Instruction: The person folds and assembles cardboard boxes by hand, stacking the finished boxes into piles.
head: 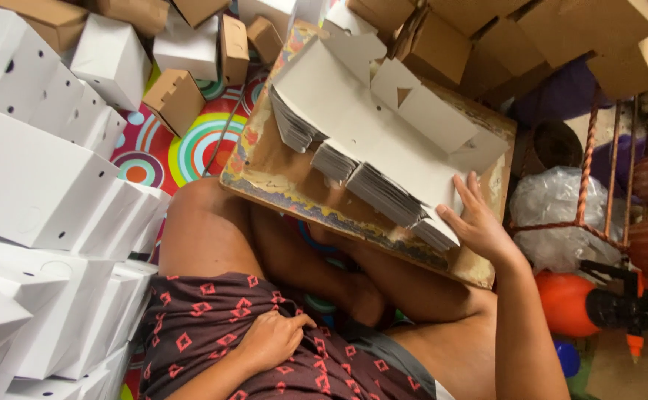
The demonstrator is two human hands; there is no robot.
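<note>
Stack of flat white box blanks (383, 141) on a worn board (265, 174) across the person's crossed legs. Right hand (476, 222), open with fingers spread, rests on the stack's near corner. Left hand (272, 337), loosely curled and empty, lies on patterned shorts (205, 318). Folded white boxes (35, 185) at left and brown boxes (561, 37) above run past the frame edges. An orange sprayer (583, 304) is partly hidden behind the right arm.
</note>
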